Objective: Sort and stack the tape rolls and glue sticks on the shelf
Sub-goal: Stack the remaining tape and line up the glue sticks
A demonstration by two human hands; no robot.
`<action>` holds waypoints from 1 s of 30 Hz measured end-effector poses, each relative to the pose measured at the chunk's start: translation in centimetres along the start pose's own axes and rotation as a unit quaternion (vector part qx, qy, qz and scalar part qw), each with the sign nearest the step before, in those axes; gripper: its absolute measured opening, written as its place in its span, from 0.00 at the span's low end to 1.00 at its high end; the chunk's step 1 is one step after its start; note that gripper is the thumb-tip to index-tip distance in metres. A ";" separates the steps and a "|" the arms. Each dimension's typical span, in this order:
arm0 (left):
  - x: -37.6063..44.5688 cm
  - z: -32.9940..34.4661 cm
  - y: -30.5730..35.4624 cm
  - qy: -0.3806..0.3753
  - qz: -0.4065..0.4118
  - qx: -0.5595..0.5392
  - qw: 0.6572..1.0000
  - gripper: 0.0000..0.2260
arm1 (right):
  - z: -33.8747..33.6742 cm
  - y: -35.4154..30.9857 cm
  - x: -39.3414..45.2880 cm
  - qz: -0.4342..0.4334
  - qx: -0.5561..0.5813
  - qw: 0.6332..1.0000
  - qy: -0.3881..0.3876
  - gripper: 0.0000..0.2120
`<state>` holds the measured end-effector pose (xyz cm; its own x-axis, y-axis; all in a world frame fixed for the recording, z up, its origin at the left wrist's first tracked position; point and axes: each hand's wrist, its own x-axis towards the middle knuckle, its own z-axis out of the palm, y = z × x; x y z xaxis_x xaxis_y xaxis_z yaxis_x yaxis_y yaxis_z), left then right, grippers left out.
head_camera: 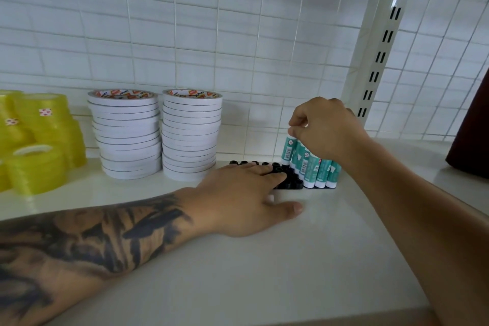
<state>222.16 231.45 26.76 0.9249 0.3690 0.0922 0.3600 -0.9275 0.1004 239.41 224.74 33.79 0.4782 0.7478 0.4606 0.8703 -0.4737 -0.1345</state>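
Several teal-and-white glue sticks (317, 171) stand upright in a black holder tray (289, 182) with round sockets on the white shelf (264, 259). My right hand (325, 131) pinches the top of one glue stick (288, 149) that stands at the left of the group, over a socket. My left hand (243, 196) lies flat with straight fingers pressing on the tray's open sockets. Two tall stacks of white tape rolls (127, 135) (191, 135) stand to the left. Yellow tape rolls (37, 140) are piled at the far left.
A white wire grid (211, 34) backs the shelf, with a slotted upright post (381, 47) behind my right hand. A dark brown object (471, 140) stands at the right edge. The shelf's front edge runs along the bottom right.
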 end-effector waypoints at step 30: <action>-1.8 -3.9 -4.5 0.061 0.025 -0.079 0.995 0.09 | -1.1 -2.1 -3.5 -0.092 0.226 0.970 -0.014 0.07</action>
<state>218.35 235.22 29.97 0.9163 0.3353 0.2191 0.2806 -0.9277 0.2462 235.78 222.62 33.40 0.3083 0.8150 0.4906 0.9009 -0.0846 -0.4257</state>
